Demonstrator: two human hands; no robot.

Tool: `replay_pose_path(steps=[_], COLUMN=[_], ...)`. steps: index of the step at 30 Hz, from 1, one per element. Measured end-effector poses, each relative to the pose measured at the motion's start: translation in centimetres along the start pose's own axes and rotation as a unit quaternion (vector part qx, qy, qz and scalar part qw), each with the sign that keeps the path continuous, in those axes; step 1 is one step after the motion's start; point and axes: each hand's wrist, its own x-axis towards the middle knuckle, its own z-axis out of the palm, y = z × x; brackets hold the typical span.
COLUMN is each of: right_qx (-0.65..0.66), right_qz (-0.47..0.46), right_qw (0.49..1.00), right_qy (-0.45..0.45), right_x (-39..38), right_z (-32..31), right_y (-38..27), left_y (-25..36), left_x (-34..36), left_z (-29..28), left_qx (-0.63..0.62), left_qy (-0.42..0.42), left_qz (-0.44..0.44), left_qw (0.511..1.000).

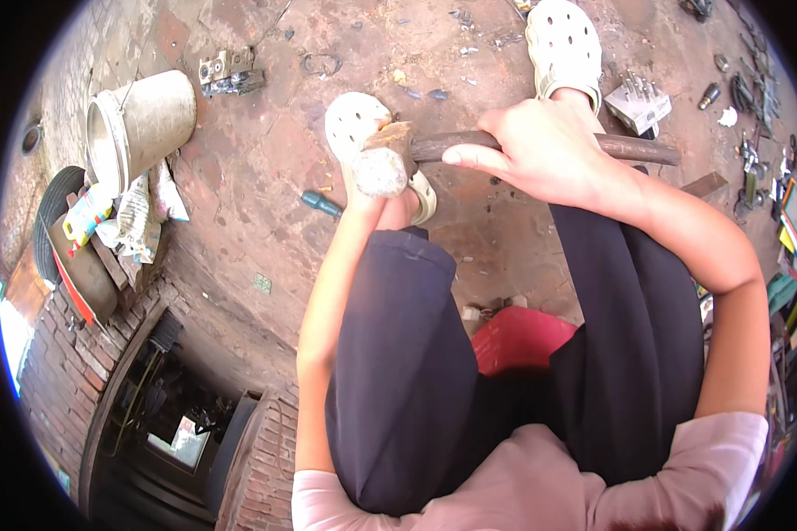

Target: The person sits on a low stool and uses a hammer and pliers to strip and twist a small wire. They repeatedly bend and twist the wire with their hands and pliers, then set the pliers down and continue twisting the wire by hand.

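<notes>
My right hand (pixel 540 146) is closed around the dark wooden handle (pixel 638 152) of a hammer, its thumb lying along the near side. The hammer's thick head (pixel 383 170), with a pale, battered face, is at the handle's left end, over my left foot's white clog (pixel 350 119). My left hand (pixel 359 193) is behind that head; its fingers are hidden, so I cannot tell what it holds. A dark green cylindrical item (pixel 319 203) lies on the ground just left of my left wrist.
Left stand a dirty bucket (pixel 155 119), a tire, bags and scrap beside a brick-edged opening (pixel 124 425). A metal part (pixel 230 66) lies ahead. Right are a metal block (pixel 638 106), a flat bar (pixel 704 186) and scattered parts. A red seat (pixel 514 341) is beneath me.
</notes>
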Motion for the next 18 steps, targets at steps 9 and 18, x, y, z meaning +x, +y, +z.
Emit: replay_pose_path(steps=[9, 18], right_qx=[0.257, 0.271], right_qz=[0.211, 0.162], right_qw=[0.938, 0.946], right_qy=[0.094, 0.078], right_x=[1.2, 0.3], right_z=[-2.2, 0.4], right_y=[1.4, 3.6], left_y=[1.4, 2.1], left_x=[-0.3, -0.5], left_z=[-0.1, -0.3], left_qx=[-0.147, -0.045], left_qy=[0.112, 0.075], left_qz=[-0.125, -0.087], left_qw=[0.975, 0.992])
